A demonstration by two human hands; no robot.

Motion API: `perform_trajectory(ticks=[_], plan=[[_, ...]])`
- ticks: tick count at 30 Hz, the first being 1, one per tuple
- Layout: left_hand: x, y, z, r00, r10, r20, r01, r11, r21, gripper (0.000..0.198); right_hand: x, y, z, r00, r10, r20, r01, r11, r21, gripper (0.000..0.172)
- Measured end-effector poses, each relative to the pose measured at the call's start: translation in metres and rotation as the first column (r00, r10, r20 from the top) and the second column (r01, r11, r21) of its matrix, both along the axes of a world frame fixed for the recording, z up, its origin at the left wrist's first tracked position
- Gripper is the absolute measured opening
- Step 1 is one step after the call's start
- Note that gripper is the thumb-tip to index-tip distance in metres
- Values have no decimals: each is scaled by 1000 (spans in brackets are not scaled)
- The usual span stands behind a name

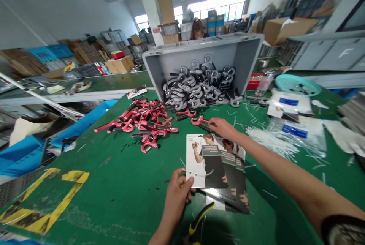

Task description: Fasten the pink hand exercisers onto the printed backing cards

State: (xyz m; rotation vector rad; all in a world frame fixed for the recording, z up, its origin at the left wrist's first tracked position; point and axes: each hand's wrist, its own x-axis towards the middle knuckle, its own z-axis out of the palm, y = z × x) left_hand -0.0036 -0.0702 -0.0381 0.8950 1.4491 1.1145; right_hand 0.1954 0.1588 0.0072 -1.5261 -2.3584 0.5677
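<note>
My left hand (179, 191) pinches a printed backing card (209, 169) by its lower left edge. A thin white cable tie pokes through holes in this card. More such cards (238, 178) lie fanned out on the table under and beside it. Beyond the cards, my right hand (224, 128) has its fingers closed on the handle end of a red and black hand grip strengthener (196, 122). To the left spreads a pile of red and black hand grip strengtheners (148, 117). Yellow and black pliers (199, 220) lie near my left hand, partly cut off by the frame.
A grey crate (245, 62) on its side holds many grey grip strengtheners (196, 85). White cable ties (270, 142) lie heaped at right, near plastic bags (305, 133) and a turquoise basin (298, 84). Yellow-black tape (49, 214) marks the table's left. A person (197, 29) is behind the crate.
</note>
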Motion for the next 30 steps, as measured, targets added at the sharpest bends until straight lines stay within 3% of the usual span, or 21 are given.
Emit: perform_trajectory(ticks=[4, 7, 9, 11, 13, 15, 16, 17, 18, 20, 23, 25, 27, 28, 29, 30], plan=[[13, -6, -17, 995, 10, -99, -14, 999, -37, 52, -42, 36, -29, 990, -21, 142, 36, 994, -107, 32], [16, -7, -19, 988, -77, -133, 71, 996, -45, 55, -52, 45, -33, 985, -36, 169, 58, 990, -126, 34], [7, -7, -16, 969, -167, -182, 162, 986, -45, 53, -42, 50, -23, 989, -48, 137, 64, 991, -115, 31], [-9, -3, -11, 947, -182, -264, 181, 983, -26, 49, -18, 49, -7, 996, -57, 71, 64, 993, -101, 26], [-26, 6, -3, 938, -82, -338, 101, 994, 37, 45, 10, 36, 11, 998, -52, -22, 50, 993, -109, 25], [-37, 21, 8, 934, 21, -357, 33, 989, 143, 41, 36, 9, 26, 983, -32, -182, 1, 986, -169, 35], [-39, 30, 14, 935, 38, -353, 38, 978, 205, 40, 44, -9, 31, 882, -46, -469, -112, 946, -305, 37], [-38, 40, 20, 936, 35, -351, 64, 961, 268, 39, 48, -29, 33, 726, -121, -677, -237, 881, -410, 37], [-36, 51, 25, 934, 17, -356, 107, 939, 327, 40, 49, -50, 33, 579, -230, -782, -337, 806, -487, 35], [-28, 71, 30, 923, -27, -383, 196, 891, 410, 46, 42, -86, 25, 419, -419, -806, -477, 654, -588, 31], [-21, 90, 26, 905, -82, -417, 277, 858, 432, 43, 22, -117, 5, 341, -580, -740, -574, 495, -652, 23], [-23, 92, 16, 893, -114, -436, 310, 858, 410, 34, 15, -122, -7, 344, -606, -718, -593, 453, -666, 24], [-27, 88, 7, 874, -133, -467, 341, 853, 395, 29, 16, -123, -15, 432, -557, -709, -558, 452, -696, 29], [-28, 84, 3, 861, -139, -489, 359, 847, 392, 28, 20, -123, -16, 519, -498, -695, -502, 481, -719, 34], [-29, 79, 0, 844, -146, -516, 382, 839, 388, 27, 25, -123, -16, 625, -411, -663, -413, 547, -728, 38], [-29, 76, -1, 822, -157, -548, 411, 830, 378, 27, 31, -123, -16, 735, -314, -601, -290, 656, -697, 41]])
